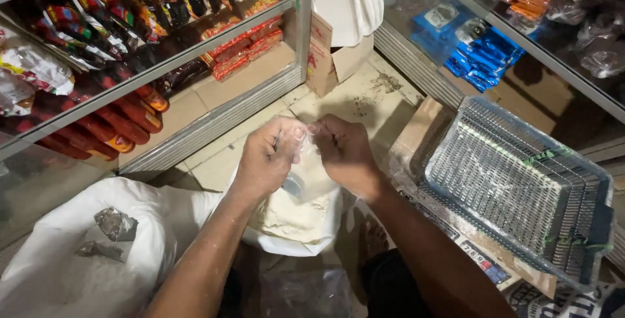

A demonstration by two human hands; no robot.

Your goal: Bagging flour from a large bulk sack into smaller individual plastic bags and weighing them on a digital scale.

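Observation:
My left hand and my right hand meet in the middle of the view, both pinching the twisted top of a clear plastic bag. The bag hangs between them and holds pale flour-like powder. Directly under it sits a white sack open at the top, with the same pale powder inside. Both hands and forearms are dusted with white powder.
A large white sack lies at lower left with grey crumpled bits on it. A metal wire basket rests upside down on cardboard at right. Glass shelves with red and orange snack packets stand left; blue packets behind glass at right. A cardboard box holds white trays.

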